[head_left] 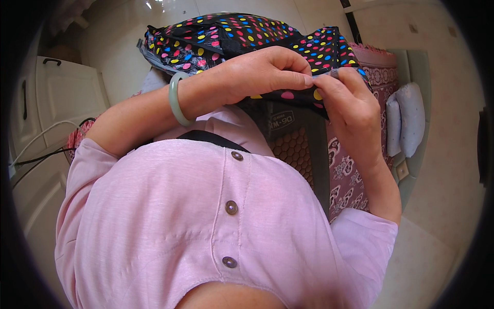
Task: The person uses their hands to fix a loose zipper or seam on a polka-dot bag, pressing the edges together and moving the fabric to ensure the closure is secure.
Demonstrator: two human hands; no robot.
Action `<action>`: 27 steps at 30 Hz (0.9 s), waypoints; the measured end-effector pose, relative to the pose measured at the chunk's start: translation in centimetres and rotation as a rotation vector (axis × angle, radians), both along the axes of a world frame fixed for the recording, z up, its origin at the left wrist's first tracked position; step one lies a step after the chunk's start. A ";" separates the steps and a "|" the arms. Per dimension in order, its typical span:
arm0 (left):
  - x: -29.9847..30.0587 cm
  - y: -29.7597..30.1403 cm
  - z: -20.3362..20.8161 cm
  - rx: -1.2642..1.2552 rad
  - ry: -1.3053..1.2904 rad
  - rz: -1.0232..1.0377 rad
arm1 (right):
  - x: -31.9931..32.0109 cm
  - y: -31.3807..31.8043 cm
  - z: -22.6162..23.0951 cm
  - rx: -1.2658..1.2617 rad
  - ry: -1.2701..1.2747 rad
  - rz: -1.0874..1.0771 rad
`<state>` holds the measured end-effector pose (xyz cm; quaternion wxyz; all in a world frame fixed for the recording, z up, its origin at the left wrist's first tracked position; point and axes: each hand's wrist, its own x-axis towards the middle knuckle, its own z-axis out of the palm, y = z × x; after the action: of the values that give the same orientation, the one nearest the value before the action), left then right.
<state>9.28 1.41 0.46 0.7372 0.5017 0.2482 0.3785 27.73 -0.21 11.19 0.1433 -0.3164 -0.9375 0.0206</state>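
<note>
A large black bag [252, 32] of shiny, crinkled material with multicoloured polka dots lies spread out in front of me. It has a black strap or trim band, and a grey edge shows at its far left. My left hand [265, 74] reaches across from the left, thumb and fingers pinched at the bag's near right part. Close beside it, almost touching fingertips, my right hand [352, 100] is closed on the same part, where a thin greyish edge shows between the fingers. The exact bit pinched is mostly hidden by my fingers.
Below the bag is a dark seat or mat [296, 149] with a brown honeycomb panel. A maroon patterned cloth [345, 180] lies to the right, near pale cushions [409, 118]. White cabinets [72, 98] and cables [46, 160] are at the left.
</note>
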 end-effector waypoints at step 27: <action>-0.6 -0.2 0.6 0.089 0.159 0.025 | 3.3 -4.3 11.6 -0.569 1.070 -0.011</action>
<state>8.70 1.24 1.04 0.6874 0.5593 0.2951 0.3573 31.05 -4.53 22.76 0.5049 -0.2929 -0.6911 0.4262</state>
